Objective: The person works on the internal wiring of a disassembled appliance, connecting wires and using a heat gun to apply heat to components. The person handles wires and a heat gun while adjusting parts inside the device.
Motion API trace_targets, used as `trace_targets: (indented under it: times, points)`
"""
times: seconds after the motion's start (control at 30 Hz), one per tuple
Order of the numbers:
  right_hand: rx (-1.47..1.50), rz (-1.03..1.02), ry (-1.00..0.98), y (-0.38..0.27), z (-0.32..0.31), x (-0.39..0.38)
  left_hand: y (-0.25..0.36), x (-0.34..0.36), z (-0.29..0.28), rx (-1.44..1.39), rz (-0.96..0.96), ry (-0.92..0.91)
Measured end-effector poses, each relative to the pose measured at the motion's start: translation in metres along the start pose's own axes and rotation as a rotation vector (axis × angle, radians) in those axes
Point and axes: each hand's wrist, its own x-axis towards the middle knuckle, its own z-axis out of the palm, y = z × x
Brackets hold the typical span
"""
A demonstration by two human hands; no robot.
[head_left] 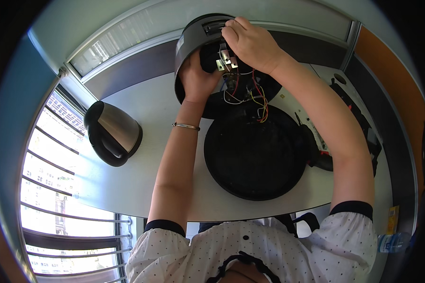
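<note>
A grey and black rounded appliance housing (184,42) is tipped up at the back of the table, its hollow side facing me. My left hand (197,80) reaches inside and holds it, thumb beside a shiny metal bracket (226,59); some of its fingertips are hidden. At the housing's top, my right hand (255,45) is closed by the slotted panel (214,27); whatever it pinches is too hidden to name. Red, yellow and white wires (262,106) run from the housing's inside down to the edge of a black round pan-like part (255,155) lying in front.
A steel and black electric kettle (112,133) stands at the left, near the barred window (52,174). Under and beyond my right forearm lies a black tool case (363,125) with red-marked tools. A low partition (137,70) borders the table's back. A plastic bottle (394,242) is at lower right.
</note>
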Motion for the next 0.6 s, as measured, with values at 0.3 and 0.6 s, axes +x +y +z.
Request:
trace_targets:
  times: [0.3,0.6]
  points:
    - [-0.041,0.042,0.036,0.001,0.009,-0.004,0.004,0.0,0.002,0.087,0.114,0.062]
    - [0.014,0.032,0.107,0.003,0.012,-0.003,0.006,-0.004,0.0,0.04,-0.028,-0.014]
